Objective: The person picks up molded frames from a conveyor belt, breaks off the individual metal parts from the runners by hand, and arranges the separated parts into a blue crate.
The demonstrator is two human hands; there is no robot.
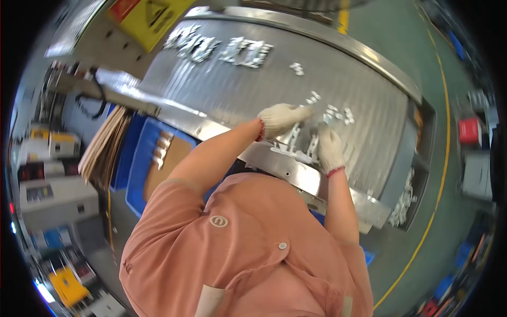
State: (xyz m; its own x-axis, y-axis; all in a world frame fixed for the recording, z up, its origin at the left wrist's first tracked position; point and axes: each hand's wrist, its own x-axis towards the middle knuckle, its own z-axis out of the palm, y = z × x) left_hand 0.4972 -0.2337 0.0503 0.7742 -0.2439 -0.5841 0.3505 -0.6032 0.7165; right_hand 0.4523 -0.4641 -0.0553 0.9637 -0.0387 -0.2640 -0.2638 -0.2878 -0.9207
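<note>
My left hand (284, 118), in a white knit glove with a red cuff, is over the metal worktable (253, 87), its fingers pressed together and pointing right; what they hold is hidden. Just below it a slim silvery metal part (294, 134) stands out. My right hand (330, 148), gloved the same way, is closed on another silvery metal part (312, 146) near the table's front edge. A pale branched piece (288, 152) lies below both hands. Several small metal parts (338, 113) lie just beyond my right hand.
Rows of silvery parts (245, 52) lie at the table's far left, with a small piece (297, 68) nearer the middle. A blue bin (136, 174) with cardboard and parts stands at left, beside upright cardboard sheets (103, 145). More parts (404, 203) fill a tray at right.
</note>
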